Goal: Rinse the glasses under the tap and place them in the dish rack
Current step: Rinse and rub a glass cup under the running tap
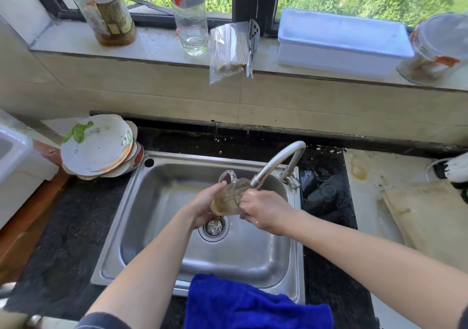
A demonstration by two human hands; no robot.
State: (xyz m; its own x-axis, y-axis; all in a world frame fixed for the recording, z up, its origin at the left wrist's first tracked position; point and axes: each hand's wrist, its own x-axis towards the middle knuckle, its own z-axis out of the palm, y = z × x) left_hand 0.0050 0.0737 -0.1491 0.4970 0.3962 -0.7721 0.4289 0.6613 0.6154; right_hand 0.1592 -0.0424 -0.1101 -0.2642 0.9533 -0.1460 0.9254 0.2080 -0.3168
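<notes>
The clear glass mug (229,197) with a looped handle is held over the middle of the basin, tipped so its mouth meets the nozzle of the curved steel tap (276,161), with a yellowish tint low inside it. The left hand (202,207) cups the base and near wall with fingers curled round it, thumb up by the handle. The right hand (263,212) grips the opposite side just under the nozzle. Whether water is running I cannot tell. Directly below sits the round drain strainer (214,227) of the stainless steel sink (111,265).

A bright blue cloth (253,306) drapes over the sink's front edge. A leaning stack of dirty white plates (98,146) stands at the back left corner, and a pale wooden board (430,217) lies on the counter to the right. I cannot make out a dish rack here.

The main risks, as I judge them:
- wet glass slipping from either grip and striking the steel basin
- the rim knocking the metal nozzle, since the two are so close
- the tint staying in the base if the rinse is cut short
- an elbow catching the leaning plates on the way out
</notes>
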